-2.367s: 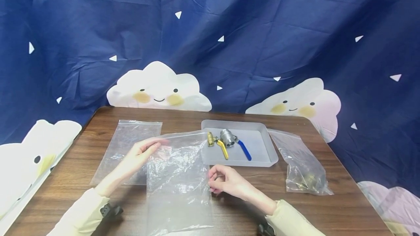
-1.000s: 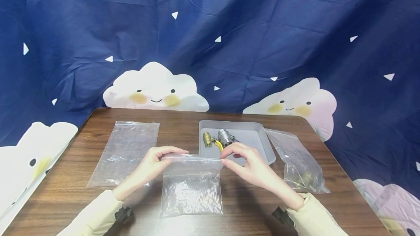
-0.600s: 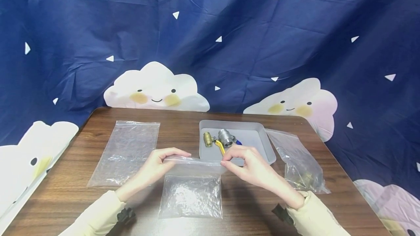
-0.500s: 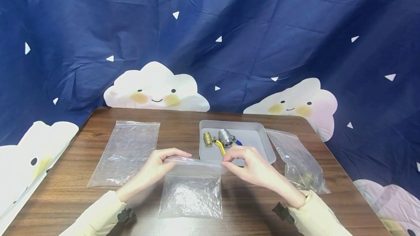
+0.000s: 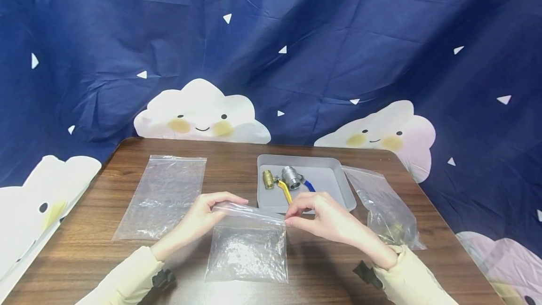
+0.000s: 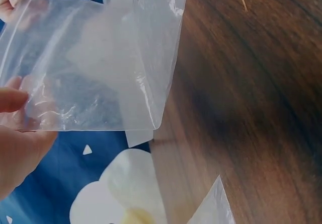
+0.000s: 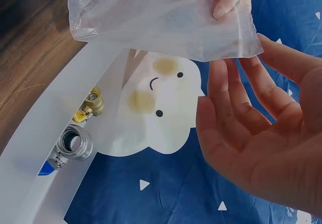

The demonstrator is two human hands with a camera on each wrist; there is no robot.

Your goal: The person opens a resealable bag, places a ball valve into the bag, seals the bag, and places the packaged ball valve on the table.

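Observation:
A clear zip-lock bag (image 5: 247, 253) hangs in front of me, its zip edge uppermost and its lower part reaching down toward the table. My left hand (image 5: 205, 213) pinches the left end of that edge between thumb and fingers. At the opposite corner, my right hand (image 5: 323, 215) pinches the edge with thumb and index finger; the right wrist view shows its other fingers (image 7: 226, 103) loosely bent below. Nothing shows inside this bag. Behind the right hand, a grey tray (image 5: 330, 180) holds a brass ball valve (image 5: 268, 179) with a yellow lever and a steel ball valve (image 5: 291, 178) with a blue lever.
Another clear zip-lock bag (image 5: 165, 192) lies flat on the wooden table (image 5: 106, 201) at left. On the right lies a zip-lock bag (image 5: 387, 206) with brass-coloured parts inside. A blue cloth (image 5: 271, 36) with clouds hangs behind the table.
My right hand has gone from the bag's right side to its top corner, and the bag's top edge has come lower. Lately the right hand and that corner dipped slightly.

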